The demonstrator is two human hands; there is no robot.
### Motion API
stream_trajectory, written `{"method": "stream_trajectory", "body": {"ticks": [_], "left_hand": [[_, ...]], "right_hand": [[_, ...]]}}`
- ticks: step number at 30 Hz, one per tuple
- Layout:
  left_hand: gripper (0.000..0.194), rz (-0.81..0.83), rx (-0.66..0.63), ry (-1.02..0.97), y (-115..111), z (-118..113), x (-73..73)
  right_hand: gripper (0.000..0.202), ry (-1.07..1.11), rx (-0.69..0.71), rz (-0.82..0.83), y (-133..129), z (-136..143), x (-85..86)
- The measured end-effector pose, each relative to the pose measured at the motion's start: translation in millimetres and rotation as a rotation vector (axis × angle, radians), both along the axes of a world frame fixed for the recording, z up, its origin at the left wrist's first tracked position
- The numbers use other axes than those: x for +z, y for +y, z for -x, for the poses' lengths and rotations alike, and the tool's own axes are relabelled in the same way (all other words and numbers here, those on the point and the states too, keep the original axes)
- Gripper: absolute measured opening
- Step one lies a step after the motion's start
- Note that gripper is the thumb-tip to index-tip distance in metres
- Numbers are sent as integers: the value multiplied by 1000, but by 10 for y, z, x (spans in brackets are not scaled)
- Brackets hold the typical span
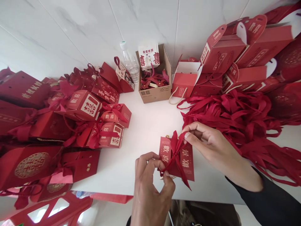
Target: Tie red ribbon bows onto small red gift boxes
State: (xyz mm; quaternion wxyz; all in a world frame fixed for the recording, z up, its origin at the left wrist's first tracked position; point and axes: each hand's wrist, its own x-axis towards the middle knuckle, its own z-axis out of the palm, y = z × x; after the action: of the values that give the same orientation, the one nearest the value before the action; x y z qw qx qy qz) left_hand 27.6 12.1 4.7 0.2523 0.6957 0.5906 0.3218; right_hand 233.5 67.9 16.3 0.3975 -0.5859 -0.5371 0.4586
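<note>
From where I watch, the small red box [164,150] sits on the white table [141,131] near its front edge, between the two hands, with gold characters on its top panels. A red bow [176,153] is knotted over the middle of it, one tail hanging down past the box's near edge. I see the left hand [150,182] at the box's lower left, thumb and index finger pinched on one part of the bow, the other fingers curled. The right hand [207,144] has thumb and index finger closed on another part of the bow at the box's upper right, its remaining fingers bent. Just beyond the right hand lies a loose heap of red ribbons [225,116], and behind that heap I can make out stacked red cartons [265,40], some open. Against the marbled wall [94,31] stands an open cardboard box [155,95] holding dark red pieces and a white card [149,56] with red characters; a clear bottle [131,64] stands just beside it, on its left. Over on my left, many finished-looking red gift boxes [87,105] are piled up, several tied with bows.
</note>
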Motion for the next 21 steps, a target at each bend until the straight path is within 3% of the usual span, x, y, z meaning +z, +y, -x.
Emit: {"method": "stream_trajectory", "body": {"ticks": [4, 8, 11, 15, 21], "left_hand": [[21, 28, 11, -32, -12, -5, 77], [15, 41, -69, -108, 125, 12, 152], [24, 92, -77, -158, 349, -1, 124], [30, 178, -201, -272, 607, -42, 39], [18, 223, -233, -295, 686, -65, 56]], "right_hand": [[21, -27, 19, 21, -7, -32, -1], [18, -30, 87, 7, -37, -64, -21], [18, -40, 88, -4, -62, -69, -40], [25, -69, 62, 40, -73, -62, -45], [18, -49, 86, 24, -69, -72, 20]]}}
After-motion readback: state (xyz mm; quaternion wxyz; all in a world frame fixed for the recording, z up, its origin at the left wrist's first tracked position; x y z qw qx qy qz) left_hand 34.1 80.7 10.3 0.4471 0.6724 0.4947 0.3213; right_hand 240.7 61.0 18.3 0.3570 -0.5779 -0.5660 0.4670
